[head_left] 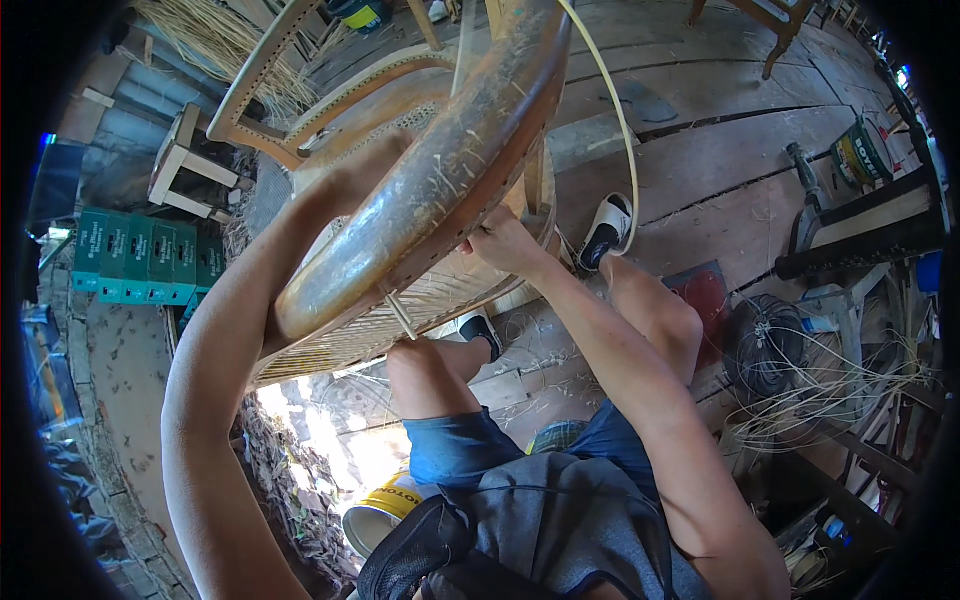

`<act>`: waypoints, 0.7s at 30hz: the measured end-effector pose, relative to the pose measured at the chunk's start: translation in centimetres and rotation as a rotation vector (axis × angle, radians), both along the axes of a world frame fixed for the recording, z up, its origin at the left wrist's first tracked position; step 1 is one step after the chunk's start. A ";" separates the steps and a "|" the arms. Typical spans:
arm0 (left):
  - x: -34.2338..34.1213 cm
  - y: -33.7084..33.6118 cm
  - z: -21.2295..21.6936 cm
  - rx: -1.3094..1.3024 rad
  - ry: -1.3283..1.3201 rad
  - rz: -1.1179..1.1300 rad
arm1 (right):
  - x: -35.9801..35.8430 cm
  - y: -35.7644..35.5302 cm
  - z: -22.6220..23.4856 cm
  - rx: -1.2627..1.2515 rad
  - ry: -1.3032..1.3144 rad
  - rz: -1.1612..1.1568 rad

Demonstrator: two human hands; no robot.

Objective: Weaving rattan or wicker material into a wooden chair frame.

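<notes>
A curved wooden chair frame (pixel 430 190) with a scuffed, glossy rail and a row of holes along its edge leans across my lap. Thin cane strands (pixel 330 350) run in rows below the rail. At the rail's underside my right hand (pixel 498 243) is closed, its fingertips against the edge; what they pinch, if anything, is too small to tell. My left arm (pixel 215 370) reaches around behind the rail, which hides the fingers of that hand. A light wooden peg (pixel 402 316) juts from the rail near my knee. One long cane strand (pixel 622 120) loops down on the right.
Behind the frame stands another wooden chair frame (pixel 250 100), with a bundle of straw-like strands (pixel 215 40) beyond. Green boxes (pixel 140 255) are stacked at left. A yellow bucket (pixel 385 510) lies below my leg. Coiled dark wire (pixel 765 345) and loose cane (pixel 830 390) lie at right.
</notes>
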State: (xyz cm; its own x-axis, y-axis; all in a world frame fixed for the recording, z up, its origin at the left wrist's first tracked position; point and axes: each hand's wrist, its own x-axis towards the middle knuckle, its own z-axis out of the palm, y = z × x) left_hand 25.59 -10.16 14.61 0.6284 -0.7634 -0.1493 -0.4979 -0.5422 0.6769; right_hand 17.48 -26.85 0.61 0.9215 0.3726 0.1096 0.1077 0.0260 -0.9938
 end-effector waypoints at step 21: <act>1.3 0.7 0.1 -0.278 0.215 0.498 | 0.3 1.5 -4.5 -0.611 -0.731 -0.246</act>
State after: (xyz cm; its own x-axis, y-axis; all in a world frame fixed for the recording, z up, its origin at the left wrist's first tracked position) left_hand 26.86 -9.48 14.72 0.8977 -0.4144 -0.1499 -0.0663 -0.4633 0.8837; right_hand 17.77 -25.37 -3.89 0.7631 0.3616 0.5357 0.6348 -0.5753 -0.5158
